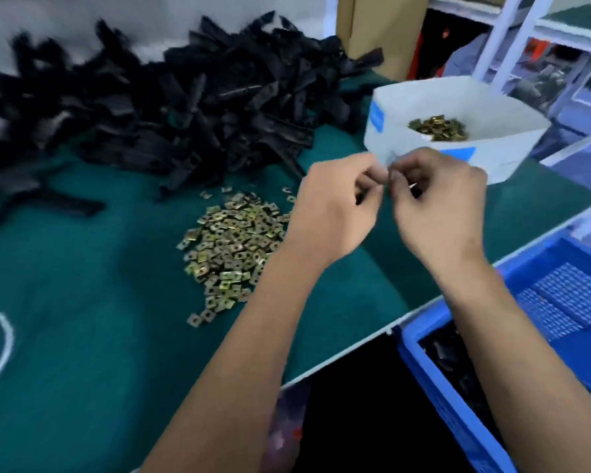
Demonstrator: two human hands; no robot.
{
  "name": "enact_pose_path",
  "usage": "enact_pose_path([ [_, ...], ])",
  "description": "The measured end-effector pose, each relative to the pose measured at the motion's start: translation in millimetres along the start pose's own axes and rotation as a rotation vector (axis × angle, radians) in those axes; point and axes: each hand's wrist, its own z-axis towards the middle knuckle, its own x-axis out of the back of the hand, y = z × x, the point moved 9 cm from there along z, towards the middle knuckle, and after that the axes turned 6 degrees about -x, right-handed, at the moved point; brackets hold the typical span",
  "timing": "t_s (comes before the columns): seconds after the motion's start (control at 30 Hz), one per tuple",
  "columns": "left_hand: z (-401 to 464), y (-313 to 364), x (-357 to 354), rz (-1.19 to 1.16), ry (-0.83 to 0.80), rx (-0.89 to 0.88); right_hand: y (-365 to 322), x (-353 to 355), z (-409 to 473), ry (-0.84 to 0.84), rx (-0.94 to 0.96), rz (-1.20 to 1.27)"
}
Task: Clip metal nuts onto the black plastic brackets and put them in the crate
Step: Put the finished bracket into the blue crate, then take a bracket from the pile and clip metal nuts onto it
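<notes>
In the white box (492,155) lie metal nuts (439,128); left hand (331,213) and right hand (439,206) curl, contents unclear.

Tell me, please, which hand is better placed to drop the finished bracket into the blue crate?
Probably the right hand. The blue crate lies under the right forearm, beside the table edge, while the left hand is farther from it, nearer the loose nuts. Blur hides which hand holds the piece.
</notes>
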Motion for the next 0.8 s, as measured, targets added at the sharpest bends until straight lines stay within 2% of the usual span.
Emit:
enact_pose_path([
  [0.17,-53.1,-58.9,156.3,0.353,0.366,0.054,-133.4,-129.9,-29.7,-0.388,0.238,0.020],
  [0.3,-114.1,-92.6,273.5,0.569,0.719,0.227,-231.6,-216.7,-81.3,-0.674,0.462,-0.038],
  [0.4,-165.2,-111.4,335.5,0.551,1.096,0.401,-281.0,-276.1,-116.5,-0.806,0.631,-0.174],
  [0.47,-190.0,-128.9,351.6,0.439,1.273,0.547,-295.3,-308.9,-129.7,-0.888,0.663,-0.259],
  [0.53,-201.6,-143.1,353.7,0.328,1.340,0.645,-300.5,-333.1,-139.1,-0.961,0.640,-0.319],
  [0.6,-204.0,-149.8,353.4,0.275,1.339,0.684,-307.0,-342.4,-140.4,-0.921,0.639,-0.318],
  [0.7,-198.0,-167.7,353.8,0.211,1.224,0.764,-318.2,-324.4,-128.4,-0.724,0.635,-0.204],
  [0.8,-191.3,-188.6,351.0,0.021,1.136,0.793,-303.9,-305.1,-112.9,-0.723,0.448,-0.042],
])
